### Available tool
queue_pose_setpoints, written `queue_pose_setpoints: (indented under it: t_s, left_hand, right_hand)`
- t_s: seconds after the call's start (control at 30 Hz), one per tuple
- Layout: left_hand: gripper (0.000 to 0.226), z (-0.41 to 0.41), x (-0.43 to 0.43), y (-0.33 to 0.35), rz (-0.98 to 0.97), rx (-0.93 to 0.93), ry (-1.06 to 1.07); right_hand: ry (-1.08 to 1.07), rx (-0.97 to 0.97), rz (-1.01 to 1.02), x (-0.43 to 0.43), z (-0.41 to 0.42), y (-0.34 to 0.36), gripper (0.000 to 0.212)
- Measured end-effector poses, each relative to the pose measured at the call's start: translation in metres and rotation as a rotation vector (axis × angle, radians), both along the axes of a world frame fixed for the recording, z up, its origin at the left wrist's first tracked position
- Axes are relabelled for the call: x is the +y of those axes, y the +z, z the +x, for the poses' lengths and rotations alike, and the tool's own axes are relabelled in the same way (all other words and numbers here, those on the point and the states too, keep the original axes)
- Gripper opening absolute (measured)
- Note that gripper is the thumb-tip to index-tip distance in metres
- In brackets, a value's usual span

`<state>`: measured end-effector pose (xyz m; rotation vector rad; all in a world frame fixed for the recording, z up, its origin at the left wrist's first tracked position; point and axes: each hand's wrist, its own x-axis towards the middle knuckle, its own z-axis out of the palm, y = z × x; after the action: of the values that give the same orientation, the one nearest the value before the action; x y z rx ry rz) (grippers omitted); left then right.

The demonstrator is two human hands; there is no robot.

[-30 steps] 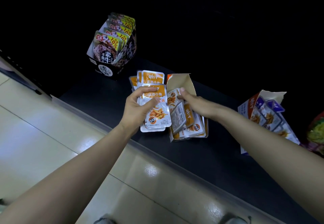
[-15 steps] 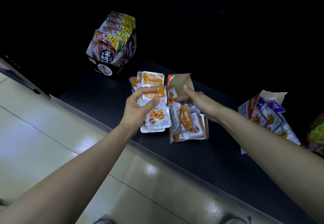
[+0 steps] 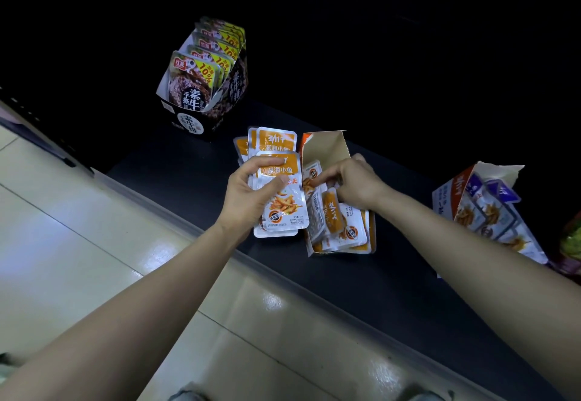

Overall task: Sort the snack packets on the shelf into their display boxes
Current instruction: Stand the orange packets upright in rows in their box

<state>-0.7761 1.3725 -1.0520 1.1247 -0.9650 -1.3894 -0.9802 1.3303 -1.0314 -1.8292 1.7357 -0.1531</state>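
My left hand [image 3: 250, 194] grips a small stack of orange snack packets [image 3: 283, 209] above the dark shelf [image 3: 176, 174]. More orange packets [image 3: 276, 141] lie fanned out behind that stack. To the right lies the orange display box [image 3: 327, 146], flap up, with several orange packets [image 3: 342, 227] inside it. My right hand [image 3: 355, 182] reaches into the box with fingers curled and pinches the top of a packet [image 3: 314, 177] there.
A black display box [image 3: 232, 95] full of upright yellow-and-black packets stands at the back left. A white and orange box [image 3: 449, 199] with blue packets lies at the right. A green bag [image 3: 572, 243] shows at the right edge. Tiled floor [image 3: 78, 243] lies below the shelf edge.
My right hand has moved from the box's flap down into the box and curled its fingers onto a packet. My left hand still holds its stack in place.
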Motion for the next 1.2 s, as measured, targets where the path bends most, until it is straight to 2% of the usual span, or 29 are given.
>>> queue_pose_setpoints:
  t_s: [0.17, 0.33, 0.43, 0.5, 0.6, 0.63, 0.8, 0.93, 1.03, 1.1, 1.2]
  left_hand:
    - [0.021, -0.003, -0.001, -0.002, 0.010, 0.007, -0.012]
    - [0.021, -0.001, 0.000, -0.002, -0.001, 0.009, -0.005]
    - [0.020, -0.002, 0.002, -0.001, -0.010, 0.004, -0.011]
    - [0.021, -0.003, 0.003, 0.001, -0.018, 0.004, -0.019]
    - [0.022, -0.004, 0.004, 0.002, -0.020, -0.009, -0.029]
    - [0.022, -0.004, 0.005, 0.002, -0.018, -0.016, -0.031]
    - [0.021, -0.007, 0.008, 0.006, -0.035, -0.031, -0.047]
    - [0.022, -0.010, 0.012, 0.007, -0.038, -0.029, -0.066]
    - [0.021, -0.011, 0.013, 0.008, -0.057, -0.037, -0.070]
    - [0.021, -0.013, 0.014, 0.009, -0.066, -0.041, -0.070]
    - [0.022, -0.015, 0.014, 0.008, -0.069, -0.042, -0.071]
  right_hand:
    - [0.017, -0.006, -0.147, 0.007, 0.001, 0.003, 0.024]
    - [-0.012, -0.203, -0.372, 0.013, -0.012, 0.015, 0.022]
    - [0.037, -0.315, -0.419, 0.022, -0.024, 0.011, 0.025]
    - [0.058, -0.365, -0.398, 0.030, -0.027, 0.010, 0.044]
    - [0.080, -0.400, -0.350, 0.033, -0.028, 0.013, 0.091]
    - [0.081, -0.423, -0.319, 0.033, -0.028, 0.015, 0.095]
    - [0.087, -0.438, -0.290, 0.035, -0.025, 0.019, 0.063]
    - [0.062, -0.543, -0.219, 0.041, -0.030, 0.024, 0.056]
    - [0.063, -0.597, -0.255, 0.052, -0.036, 0.023, 0.050]
    - [0.068, -0.623, -0.294, 0.058, -0.039, 0.020, 0.051]
    - [0.052, -0.580, -0.289, 0.059, -0.044, 0.013, 0.067]
